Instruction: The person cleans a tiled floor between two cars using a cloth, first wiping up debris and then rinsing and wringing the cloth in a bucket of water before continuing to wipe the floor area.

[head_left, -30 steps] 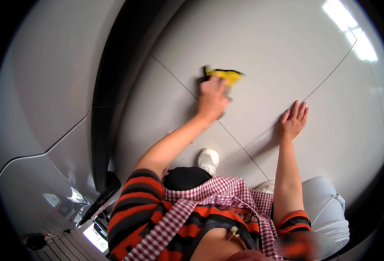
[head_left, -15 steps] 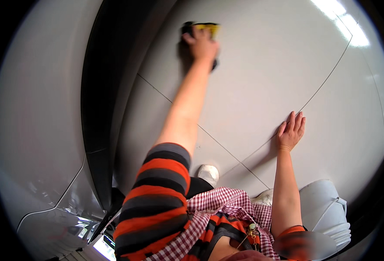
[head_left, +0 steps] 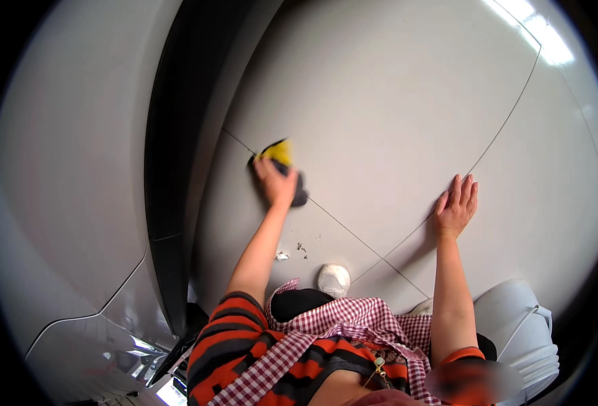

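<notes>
My left hand (head_left: 276,180) presses a yellow and dark grey cloth (head_left: 296,186) against the light tiled floor (head_left: 393,122), over a joint between tiles. Its fingers are bent on the cloth, and the yellow side shows beyond the fingertips. Off to the right, my right hand (head_left: 456,208) lies on the floor beside another tile joint, fingers stretched out and holding nothing. Between my left forearm and my white shoe (head_left: 334,280) lie a small whitish scrap (head_left: 282,256) and some dark crumbs (head_left: 301,248).
A grey car (head_left: 75,176) with a dark lower sill (head_left: 177,149) borders the floor on the left. At my lower right stands a pale grey bucket (head_left: 512,314) with a thin handle. My checked apron (head_left: 353,317) hangs over my knees.
My left hand has drawn the cloth from the far floor back toward me and slightly left. The scrap and dark crumbs now show. My right hand stays almost in place.
</notes>
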Motion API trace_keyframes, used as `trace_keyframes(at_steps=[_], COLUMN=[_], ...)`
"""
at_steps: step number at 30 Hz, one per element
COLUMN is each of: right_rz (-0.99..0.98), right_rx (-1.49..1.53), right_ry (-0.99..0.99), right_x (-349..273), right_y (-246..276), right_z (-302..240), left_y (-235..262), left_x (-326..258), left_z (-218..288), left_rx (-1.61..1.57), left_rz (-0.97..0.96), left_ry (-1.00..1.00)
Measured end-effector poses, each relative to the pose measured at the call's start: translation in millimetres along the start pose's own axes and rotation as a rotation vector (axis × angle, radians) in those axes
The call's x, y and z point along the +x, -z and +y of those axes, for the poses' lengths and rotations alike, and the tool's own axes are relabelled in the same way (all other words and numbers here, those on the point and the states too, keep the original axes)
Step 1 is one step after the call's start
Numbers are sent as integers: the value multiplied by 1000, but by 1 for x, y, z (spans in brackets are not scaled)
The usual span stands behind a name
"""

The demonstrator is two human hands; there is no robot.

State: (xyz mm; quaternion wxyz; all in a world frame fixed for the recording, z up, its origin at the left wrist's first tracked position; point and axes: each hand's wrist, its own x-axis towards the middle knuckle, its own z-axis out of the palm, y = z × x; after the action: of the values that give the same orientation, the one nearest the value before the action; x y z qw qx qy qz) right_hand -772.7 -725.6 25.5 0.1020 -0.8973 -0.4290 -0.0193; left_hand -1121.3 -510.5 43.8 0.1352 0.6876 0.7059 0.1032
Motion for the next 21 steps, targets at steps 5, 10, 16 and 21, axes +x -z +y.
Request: trace_keyframes(at_steps=[5,10,16,21], right_rz=[2,10,7,12], right_rx=[19,44,42,3], right_ry=[12,22,11,24], right_x=[1,-1,1,-2], right_y=[-1,-2,-2,-7], right_z=[-2,-6,-6,1], left_y=[-45,-115,-135,-71], left_x=[24,75,241,273], left_z=[190,322,297,73], left_rx=[-129,132,116,35], left_rz=[-278,-46,-42,-47], left_ry=[-868,-1067,-571,-55])
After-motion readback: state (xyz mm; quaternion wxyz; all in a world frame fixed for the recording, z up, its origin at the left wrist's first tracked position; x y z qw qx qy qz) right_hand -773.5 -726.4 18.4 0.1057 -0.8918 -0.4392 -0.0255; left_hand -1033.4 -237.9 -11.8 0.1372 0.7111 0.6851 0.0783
